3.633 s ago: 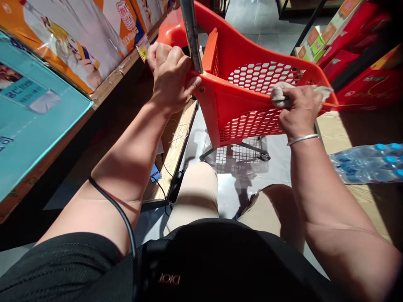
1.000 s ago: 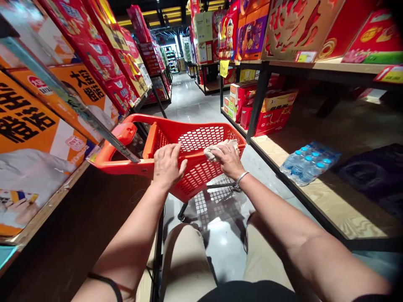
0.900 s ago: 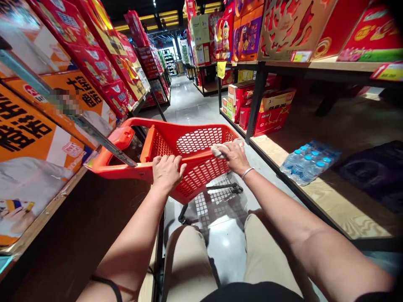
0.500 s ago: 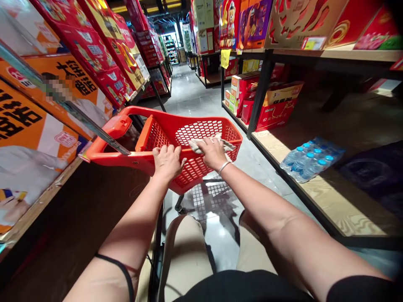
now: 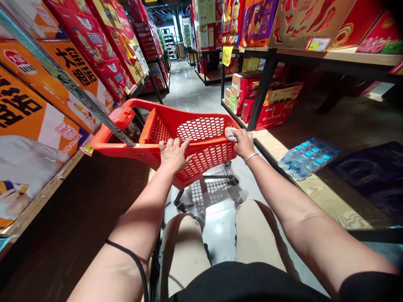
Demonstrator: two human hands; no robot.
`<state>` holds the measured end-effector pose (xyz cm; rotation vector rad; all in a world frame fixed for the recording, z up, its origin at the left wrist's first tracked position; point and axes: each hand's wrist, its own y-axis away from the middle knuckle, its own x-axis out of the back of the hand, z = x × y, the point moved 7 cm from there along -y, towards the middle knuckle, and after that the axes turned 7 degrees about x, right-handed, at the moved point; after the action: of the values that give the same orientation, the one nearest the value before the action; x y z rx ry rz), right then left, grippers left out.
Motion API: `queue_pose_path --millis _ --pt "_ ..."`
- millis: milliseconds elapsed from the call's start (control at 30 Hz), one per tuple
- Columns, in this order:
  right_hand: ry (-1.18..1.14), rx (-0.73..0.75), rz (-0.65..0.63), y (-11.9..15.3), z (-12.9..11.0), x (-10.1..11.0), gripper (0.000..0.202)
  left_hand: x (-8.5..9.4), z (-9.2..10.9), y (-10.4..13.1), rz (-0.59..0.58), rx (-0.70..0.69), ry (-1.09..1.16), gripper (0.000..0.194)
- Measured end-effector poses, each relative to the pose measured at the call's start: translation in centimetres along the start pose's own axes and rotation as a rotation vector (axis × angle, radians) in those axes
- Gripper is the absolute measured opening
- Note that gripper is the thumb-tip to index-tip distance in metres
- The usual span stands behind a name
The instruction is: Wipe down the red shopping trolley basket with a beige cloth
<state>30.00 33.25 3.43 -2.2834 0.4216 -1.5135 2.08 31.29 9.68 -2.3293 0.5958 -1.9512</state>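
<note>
A red plastic shopping cart [image 5: 204, 149] stands sideways in front of me, with a perforated basket and its handle to the left. My left hand [image 5: 174, 155] grips the near rim of the basket, fingers hooked over the top and the thumb outside. At the right end of that rim, my right hand [image 5: 244, 142] is closed on a pale grey cloth [image 5: 231, 134] and presses it against the rim near the corner. Part of the cloth is hidden under the fingers.
Shelves of orange boxes [image 5: 47, 92] and red boxes rise at left, with a metal pole [image 5: 72, 84] crossing before them. On the right, a low wooden shelf [image 5: 315, 197] bears a pack of water bottles [image 5: 308, 158]. The aisle floor [image 5: 189, 86] runs ahead between shelves.
My right hand has slid the cloth rightward along the rim to the basket's end, bunching it smaller. My left hand keeps its place on the rim. The view has shifted slightly.
</note>
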Motion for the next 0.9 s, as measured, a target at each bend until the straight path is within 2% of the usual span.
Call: queue_pose_path --millis 67,133,200,267,367,500,600,700,833,900 --pt "-0.047 0.053 0.039 0.3 -2.4 -0.8 0.070 -0.2 -0.3 -0.5 -0.020 0.013 -0.010 0.062" --pt "-0.089 0.174 0.050 0.8 -6.3 -1.9 0.072 -0.3 -0.6 -1.0 -0.035 0.017 -0.023 0.058" --pt "-0.106 0.297 0.048 1.6 -9.9 -3.1 0.067 -0.4 -0.9 -1.4 -0.053 0.015 -0.036 0.054" --pt "-0.088 0.341 0.050 2.6 -11.7 -4.5 0.057 -0.5 -1.2 -1.6 -0.062 0.011 -0.042 0.050" --pt "-0.034 0.340 -0.025 4.3 -11.2 -7.6 0.046 -0.5 -1.4 -1.7 -0.056 0.014 -0.035 0.048" --pt "0.034 0.357 -0.267 7.5 -8.7 -13.2 0.043 -0.6 -1.5 -1.7 -0.034 0.016 -0.006 0.049" --pt "0.044 0.334 -0.396 9.5 -7.5 -15.6 0.043 -0.8 -1.7 -1.8 -0.029 0.023 0.006 0.049" --pt "-0.003 0.326 -0.396 9.5 -8.2 -15.4 0.048 -0.9 -1.7 -1.9 -0.024 0.018 0.012 0.049" --pt "-0.122 0.394 -0.177 7.2 -11.7 -12.5 0.051 -0.9 -1.8 -2.0 -0.027 0.036 0.026 0.043" --pt "-0.134 0.421 -0.101 6.6 -13.4 -11.9 0.048 -0.8 -1.9 -2.0 -0.023 0.041 0.030 0.043"
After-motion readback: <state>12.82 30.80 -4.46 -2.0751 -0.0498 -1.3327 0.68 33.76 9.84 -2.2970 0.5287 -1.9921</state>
